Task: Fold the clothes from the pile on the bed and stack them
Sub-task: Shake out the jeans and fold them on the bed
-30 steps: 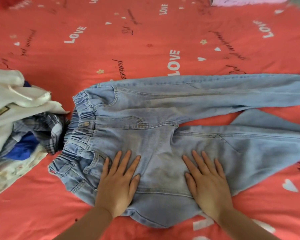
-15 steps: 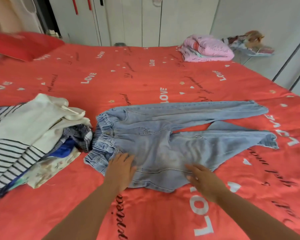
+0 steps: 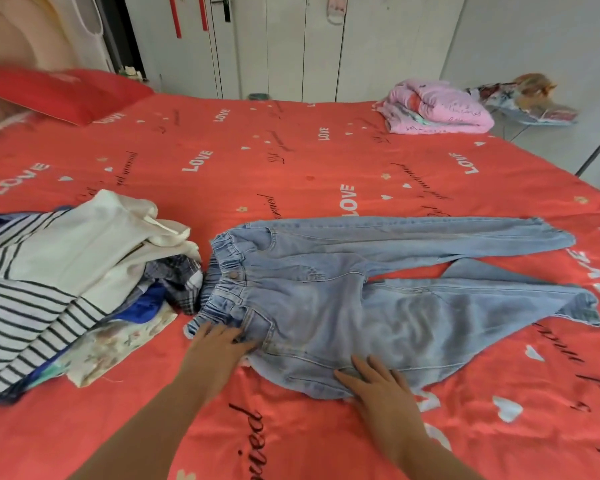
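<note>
- Jeans [image 3: 361, 306]: light-blue denim, spread flat on the bed. Waistband points left, just beside the pile [image 3: 66, 271]; legs run right, splayed apart.
- Handling (my guess): mid-weight, soft but w/ some body. Should hold a crease and prob. won't slide much. Elastic waistband bunches.
- Best hold, imo: near waistband corner + near leg's cuff, to lay one leg over the other.
- Left hand [image 3: 219, 344]: rests on the near waistband corner, fingers straight-ish, a bit blurred; no pinch seen.
- Right hand [image 3: 378, 382]: flat, fingers spread on the seat's near edge, gripping nothing.
- Pile: unfolded, incl. a striped top [image 3: 21, 306] and a cream garment [image 3: 94, 244].
- Surface: red "LOVE" sheet [image 3: 291, 161], soft, few wrinkles.
- Room: red pillow [image 3: 66, 91] far left, folded pink blanket [image 3: 437, 109] at far right corner, white wardrobe doors [image 3: 291, 46] behind.
</note>
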`<state>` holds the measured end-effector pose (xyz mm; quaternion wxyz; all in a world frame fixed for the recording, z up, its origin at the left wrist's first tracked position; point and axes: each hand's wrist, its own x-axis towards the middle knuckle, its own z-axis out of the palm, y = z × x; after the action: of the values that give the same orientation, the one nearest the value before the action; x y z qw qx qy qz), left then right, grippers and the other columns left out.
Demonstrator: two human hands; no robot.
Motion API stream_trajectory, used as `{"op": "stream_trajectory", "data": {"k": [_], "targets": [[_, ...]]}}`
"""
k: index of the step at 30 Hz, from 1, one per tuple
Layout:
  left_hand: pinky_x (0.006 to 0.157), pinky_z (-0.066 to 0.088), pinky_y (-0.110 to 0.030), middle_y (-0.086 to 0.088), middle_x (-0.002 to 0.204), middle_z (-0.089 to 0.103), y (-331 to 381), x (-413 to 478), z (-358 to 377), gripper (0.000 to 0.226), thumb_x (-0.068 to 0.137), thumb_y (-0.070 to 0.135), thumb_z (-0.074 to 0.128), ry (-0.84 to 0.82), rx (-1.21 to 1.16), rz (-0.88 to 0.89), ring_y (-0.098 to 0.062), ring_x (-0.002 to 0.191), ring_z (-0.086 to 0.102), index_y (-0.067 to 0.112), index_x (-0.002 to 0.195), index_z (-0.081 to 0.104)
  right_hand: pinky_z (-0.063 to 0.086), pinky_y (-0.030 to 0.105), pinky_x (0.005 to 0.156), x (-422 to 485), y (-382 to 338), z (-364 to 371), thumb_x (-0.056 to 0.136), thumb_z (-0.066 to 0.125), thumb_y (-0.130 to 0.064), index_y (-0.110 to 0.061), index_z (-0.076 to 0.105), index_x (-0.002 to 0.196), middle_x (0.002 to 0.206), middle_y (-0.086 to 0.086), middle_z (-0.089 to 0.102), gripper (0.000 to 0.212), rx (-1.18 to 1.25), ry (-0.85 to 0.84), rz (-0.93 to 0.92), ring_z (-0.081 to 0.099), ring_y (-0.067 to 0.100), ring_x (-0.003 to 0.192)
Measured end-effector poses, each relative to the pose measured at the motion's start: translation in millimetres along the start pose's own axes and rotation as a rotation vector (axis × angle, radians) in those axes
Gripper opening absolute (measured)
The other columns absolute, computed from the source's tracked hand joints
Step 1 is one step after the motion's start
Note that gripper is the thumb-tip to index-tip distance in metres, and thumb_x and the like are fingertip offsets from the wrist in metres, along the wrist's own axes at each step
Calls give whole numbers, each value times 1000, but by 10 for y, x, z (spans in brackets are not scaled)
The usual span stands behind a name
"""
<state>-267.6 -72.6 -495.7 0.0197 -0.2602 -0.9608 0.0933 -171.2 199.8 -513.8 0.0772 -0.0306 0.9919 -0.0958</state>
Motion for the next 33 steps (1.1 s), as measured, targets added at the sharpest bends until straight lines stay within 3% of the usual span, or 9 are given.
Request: {"op": "stream_trajectory", "data": {"k": [3, 5, 9, 14, 17, 21, 23, 27, 33], "targets": [[77, 46, -25, 4, 88, 68, -62, 79, -159, 25, 80, 21, 63, 101, -71, 50, -16, 87, 64, 31, 102, 67, 24, 26, 106, 110, 1, -154, 96, 40, -35, -44, 46, 130, 142, -12, 44, 36, 121, 10, -47, 35, 10, 134], [62, 47, -24, -1, 71, 66, -131, 85, -336, 24, 69, 13, 73, 110, -106, 36, -21, 70, 65, 22, 90, 70, 34, 24, 96, 146, 13, -334, 95, 44, -34, -32, 56, 124, 125, -4, 61, 31, 211, 22, -70, 53, 14, 118], [45, 41, -16, 5, 46, 56, -137, -234, -641, 34, 39, 10, 87, 268, -81, 121, -14, 43, 56, 22, 67, 72, 35, 17, 79, -3, 35, -691, 95, 47, -29, -25, 61, 117, 109, 0, 68, 27, 209, 97, -145, 60, 17, 104], [54, 50, -19, 0, 59, 66, -89, -855, -760, 40, 47, -2, 82, 394, -173, 133, -18, 53, 63, 12, 84, 75, 37, 24, 75, -434, -201, -870, 94, 47, -37, -22, 62, 109, 103, 0, 68, 26, 155, 101, -283, 59, 17, 96], [52, 49, -16, 6, 56, 64, 86, -1299, -722, 17, 69, 22, 63, 331, -150, 163, -14, 51, 62, 19, 78, 76, 40, 30, 85, -791, -283, -688, 94, 41, -45, -28, 58, 113, 112, -2, 65, 31, 65, 39, -307, 57, 19, 106], [71, 51, -18, 8, 81, 68, 334, -1517, -587, 63, 42, 55, 82, -46, -81, 152, -11, 76, 66, 30, 98, 73, 21, 27, 109, -1083, -268, -350, 89, 49, -42, -37, 33, 141, 146, -11, 38, 54, -68, -146, -290, 32, 8, 135], [69, 54, -21, 11, 79, 69, 519, -1473, -704, 72, 23, 62, 82, -3, -71, 118, -10, 74, 67, 32, 88, 74, 23, 18, 106, -1162, -197, -334, 89, 55, -34, -30, 38, 140, 142, -5, 44, 54, 113, -59, -219, 37, 12, 132], [101, 32, -25, 6, 128, 52, 1072, -1094, -898, 57, 78, 57, 59, -1, -244, 185, -13, 121, 45, 27, 127, 53, 29, 14, 96, -1215, 214, -449, 86, 58, -13, -18, 50, 132, 127, 7, 56, 46, 328, 164, 54, 51, 20, 119], [102, 34, -30, -3, 131, 50, 1997, -271, -856, 43, 92, 40, 46, -22, -447, 231, -22, 123, 43, 21, 131, 48, 35, 23, 93, -1144, 1056, -597, 87, 58, -11, -13, 50, 130, 124, 12, 59, 45, 349, 181, 353, 55, 24, 112]]}}
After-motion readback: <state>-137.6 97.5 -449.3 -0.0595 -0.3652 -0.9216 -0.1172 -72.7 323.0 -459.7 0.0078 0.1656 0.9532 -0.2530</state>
